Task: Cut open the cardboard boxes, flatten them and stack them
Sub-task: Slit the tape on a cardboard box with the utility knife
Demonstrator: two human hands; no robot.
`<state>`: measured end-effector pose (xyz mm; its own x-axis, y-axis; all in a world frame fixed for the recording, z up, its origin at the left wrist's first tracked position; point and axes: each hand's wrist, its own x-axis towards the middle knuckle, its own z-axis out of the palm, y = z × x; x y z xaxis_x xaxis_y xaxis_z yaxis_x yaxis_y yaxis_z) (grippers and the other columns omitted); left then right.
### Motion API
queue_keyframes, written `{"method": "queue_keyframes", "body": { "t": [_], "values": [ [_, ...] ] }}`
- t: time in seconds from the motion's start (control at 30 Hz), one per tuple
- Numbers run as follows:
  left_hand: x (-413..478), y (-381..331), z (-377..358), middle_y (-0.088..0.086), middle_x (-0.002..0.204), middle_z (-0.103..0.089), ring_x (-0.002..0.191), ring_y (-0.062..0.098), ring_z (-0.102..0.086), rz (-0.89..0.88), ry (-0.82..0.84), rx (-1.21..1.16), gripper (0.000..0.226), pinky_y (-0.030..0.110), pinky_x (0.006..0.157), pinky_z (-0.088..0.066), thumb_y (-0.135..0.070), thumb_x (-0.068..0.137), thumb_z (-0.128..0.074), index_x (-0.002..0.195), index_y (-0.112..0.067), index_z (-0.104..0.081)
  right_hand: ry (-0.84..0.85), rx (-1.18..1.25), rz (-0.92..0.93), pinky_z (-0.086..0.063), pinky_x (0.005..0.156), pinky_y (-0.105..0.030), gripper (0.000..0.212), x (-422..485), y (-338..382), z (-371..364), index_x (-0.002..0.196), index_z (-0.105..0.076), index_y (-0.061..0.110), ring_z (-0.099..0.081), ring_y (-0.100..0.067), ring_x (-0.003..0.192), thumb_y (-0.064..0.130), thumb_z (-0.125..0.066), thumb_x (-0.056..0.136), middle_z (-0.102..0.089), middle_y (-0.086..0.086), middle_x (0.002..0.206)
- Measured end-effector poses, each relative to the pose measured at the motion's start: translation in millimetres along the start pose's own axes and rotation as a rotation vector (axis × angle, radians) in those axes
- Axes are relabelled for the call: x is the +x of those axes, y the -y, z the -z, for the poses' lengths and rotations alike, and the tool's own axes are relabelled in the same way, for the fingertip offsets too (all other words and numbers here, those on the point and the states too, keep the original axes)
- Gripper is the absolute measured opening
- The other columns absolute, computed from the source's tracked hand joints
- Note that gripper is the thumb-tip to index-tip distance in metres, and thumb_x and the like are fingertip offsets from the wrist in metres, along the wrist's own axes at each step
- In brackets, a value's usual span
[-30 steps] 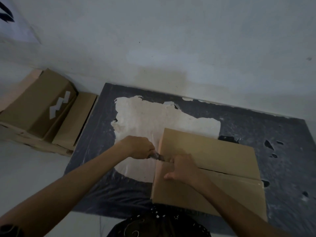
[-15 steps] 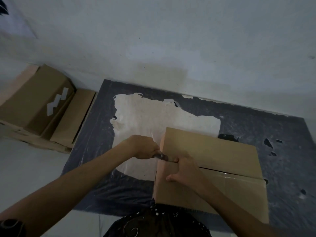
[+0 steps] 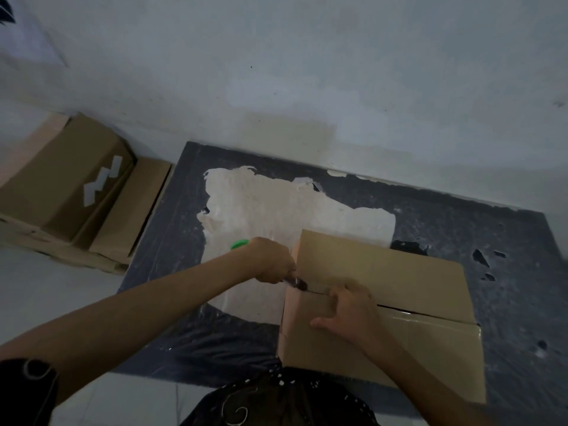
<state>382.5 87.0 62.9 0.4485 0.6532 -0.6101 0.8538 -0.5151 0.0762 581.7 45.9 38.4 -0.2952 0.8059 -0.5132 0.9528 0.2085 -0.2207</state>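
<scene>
A closed brown cardboard box stands on a dark mat in front of me, its two top flaps meeting at a seam slit open along the right part. My left hand grips a cutter with a green handle end; its blade touches the seam at the box's left edge. My right hand rests on the near flap, fingertips curled into the seam just right of the blade.
A stack of brown cardboard boxes and flattened pieces lies at the left against the pale wall. The dark mat has a large worn pale patch. My dark patterned clothing shows at the bottom.
My left hand with the cutter has shifted slightly right toward the box's left edge. My right hand stays on the near flap at the seam. The camera view has moved a little.
</scene>
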Motion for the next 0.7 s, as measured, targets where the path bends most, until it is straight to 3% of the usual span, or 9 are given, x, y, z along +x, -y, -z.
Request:
{"method": "queue_keyframes", "body": {
  "t": [0.07, 0.2, 0.33, 0.47, 0.6, 0.7],
  "values": [
    [5, -7, -2, -0.002, 0.081, -0.049, 0.064, 0.015, -0.049, -0.013, 0.004, 0.039, 0.029, 0.028, 0.052, -0.039, -0.016, 0.098, -0.045, 0.124, -0.020, -0.058, 0.046, 0.175, 0.034, -0.038, 0.073, -0.029, 0.045, 2, -6, -1, 0.087, -0.048, 0.028, -0.049, -0.018, 0.097, 0.053, -0.080, 0.067, -0.054, 0.003, 0.097],
    [12, -10, -6, -0.001, 0.091, -0.055, 0.071, 0.015, -0.051, -0.080, -0.020, -0.016, 0.032, 0.028, 0.056, -0.038, -0.020, 0.101, -0.042, 0.128, -0.026, -0.057, 0.031, 0.319, 0.111, -0.032, 0.060, -0.021, 0.043, 3, -16, -3, 0.086, -0.050, 0.024, -0.046, -0.014, 0.089, 0.040, -0.084, 0.066, -0.051, 0.003, 0.092],
    [-5, 5, -17, 0.009, 0.110, -0.064, 0.079, 0.014, -0.043, -0.186, 0.010, -0.133, 0.035, 0.024, 0.066, -0.029, -0.023, 0.106, -0.029, 0.119, -0.010, -0.059, 0.001, 0.306, 0.172, -0.031, 0.063, -0.019, 0.042, 2, -23, -5, 0.091, -0.052, 0.024, -0.041, -0.009, 0.088, 0.037, -0.084, 0.068, -0.044, 0.009, 0.092],
    [-5, -4, -20, 0.004, 0.100, -0.061, 0.072, 0.011, -0.038, -0.166, -0.027, -0.171, 0.033, 0.021, 0.053, -0.023, -0.022, 0.106, -0.030, 0.115, -0.010, -0.060, -0.036, 0.316, 0.205, -0.034, 0.071, -0.027, 0.044, 6, -20, -4, 0.087, -0.051, 0.023, -0.042, -0.013, 0.089, 0.033, -0.087, 0.064, -0.042, 0.012, 0.085],
    [-8, -3, -25, 0.006, 0.103, -0.063, 0.075, 0.013, -0.041, -0.143, -0.047, -0.206, 0.031, 0.023, 0.059, -0.025, -0.020, 0.106, -0.030, 0.112, -0.012, -0.059, -0.036, 0.301, 0.220, -0.032, 0.069, -0.027, 0.041, 6, -25, -5, 0.087, -0.057, 0.012, -0.044, -0.017, 0.090, 0.032, -0.086, 0.064, -0.049, -0.001, 0.090],
    [-10, -6, -27, 0.004, 0.090, -0.060, 0.062, 0.013, -0.038, -0.088, -0.076, -0.166, 0.030, 0.027, 0.059, -0.032, -0.027, 0.106, -0.032, 0.117, -0.017, -0.058, -0.044, 0.216, 0.228, -0.033, 0.078, -0.029, 0.036, 12, -19, -3, 0.084, -0.054, 0.019, -0.046, -0.018, 0.099, 0.041, -0.079, 0.071, -0.052, 0.001, 0.090]
  ]
}}
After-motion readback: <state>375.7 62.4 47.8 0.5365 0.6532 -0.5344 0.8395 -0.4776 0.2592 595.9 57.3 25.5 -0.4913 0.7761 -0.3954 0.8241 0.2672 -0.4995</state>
